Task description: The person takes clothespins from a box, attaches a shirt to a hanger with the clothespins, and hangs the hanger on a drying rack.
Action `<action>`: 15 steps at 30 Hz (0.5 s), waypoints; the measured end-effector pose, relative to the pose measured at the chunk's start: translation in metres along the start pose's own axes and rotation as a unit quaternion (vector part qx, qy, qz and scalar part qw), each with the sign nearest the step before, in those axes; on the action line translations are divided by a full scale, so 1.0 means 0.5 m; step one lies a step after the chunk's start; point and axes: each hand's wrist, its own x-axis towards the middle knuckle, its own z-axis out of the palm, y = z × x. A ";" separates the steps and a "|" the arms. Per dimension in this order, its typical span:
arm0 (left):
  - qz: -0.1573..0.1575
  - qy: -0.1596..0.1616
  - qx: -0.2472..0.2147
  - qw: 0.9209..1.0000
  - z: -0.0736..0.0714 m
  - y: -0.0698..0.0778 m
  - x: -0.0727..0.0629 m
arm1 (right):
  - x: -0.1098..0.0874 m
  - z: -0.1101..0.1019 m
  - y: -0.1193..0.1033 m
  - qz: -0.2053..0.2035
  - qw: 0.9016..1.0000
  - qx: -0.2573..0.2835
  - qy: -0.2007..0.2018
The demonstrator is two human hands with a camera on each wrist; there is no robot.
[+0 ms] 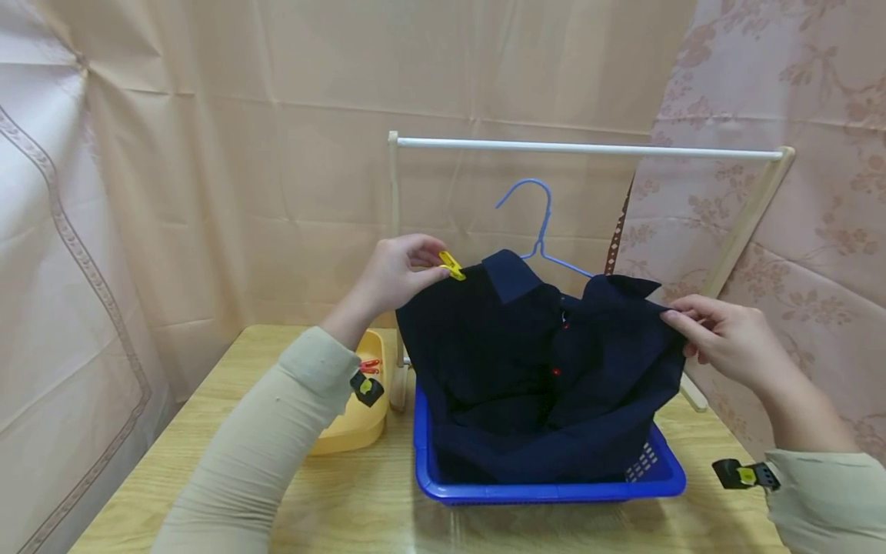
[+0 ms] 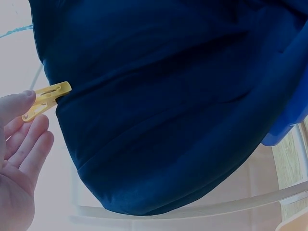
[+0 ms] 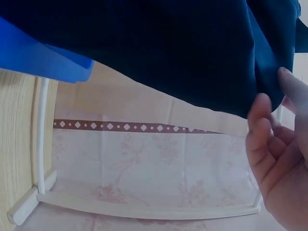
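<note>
- The wood-grain tabletop [image 1: 374,515] carries a blue basket [image 1: 554,492] and, to its left, a yellow tub [image 1: 356,437] with red clothespins [image 1: 370,368].
- The dark shirt [image 1: 498,354] is held up over the basket, its lower part down inside.
- The left hand's [image 1: 403,269] fingers pinch a yellow clothespin [image 1: 452,266] at the shirt's shoulder edge; the right hand's [image 1: 730,338] fingers pinch the opposite shoulder.
- A blue hanger [image 1: 544,223] rises behind the collar, its hook below the rack's white rail [image 1: 588,147].
- Beige cloth [image 1: 291,169] covers the back; flowered cloth [image 1: 831,200] hangs at right, and pale cloth with a patterned border [image 1: 41,308] at left.
</note>
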 end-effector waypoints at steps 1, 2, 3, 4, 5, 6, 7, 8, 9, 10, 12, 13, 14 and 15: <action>0.000 0.000 0.000 1.000 0.000 0.000 0.000 | 0.000 0.000 -0.001 0.004 1.000 0.000 -0.008; 0.000 0.000 -0.001 1.000 0.000 0.000 0.000 | 0.000 0.000 -0.002 0.007 1.000 0.002 -0.015; 0.000 0.000 -0.001 1.000 0.000 -0.001 0.000 | 0.000 -0.001 -0.002 0.011 1.000 0.006 -0.023; 0.000 0.001 -0.001 1.000 0.000 -0.001 0.000 | 0.001 -0.001 -0.002 0.014 0.999 0.012 -0.029; -0.001 0.002 -0.001 1.000 0.000 -0.002 0.000 | 0.001 -0.001 -0.001 0.018 0.999 0.021 -0.034; -0.001 0.002 0.000 1.000 0.000 -0.002 0.000 | 0.000 -0.002 0.000 0.021 0.999 0.030 -0.036; -0.001 0.003 0.001 1.000 0.000 -0.002 -0.001 | -0.001 -0.003 0.001 0.024 0.998 0.037 -0.037; -0.002 0.004 0.001 1.000 -0.001 -0.003 0.000 | -0.002 -0.003 0.003 0.025 0.998 0.048 -0.038; -0.003 0.004 0.001 1.000 -0.001 -0.004 0.000 | -0.003 -0.004 0.005 0.026 0.997 0.059 -0.038; -0.005 0.005 0.002 1.000 -0.001 -0.004 -0.001 | -0.004 -0.004 0.007 0.024 0.997 0.067 -0.036; -0.009 0.006 0.003 1.000 -0.002 -0.006 -0.001 | -0.005 -0.004 0.010 0.018 0.997 0.072 -0.032; -0.011 0.006 0.004 1.000 -0.002 -0.007 -0.002 | -0.006 -0.004 0.011 0.015 0.997 0.072 -0.029; -0.013 0.006 0.005 1.000 -0.002 -0.007 -0.002 | -0.005 -0.002 0.011 0.013 0.997 0.074 -0.025; -0.015 0.006 0.006 1.000 -0.002 -0.008 -0.003 | -0.004 -0.001 0.010 0.010 0.997 0.074 -0.021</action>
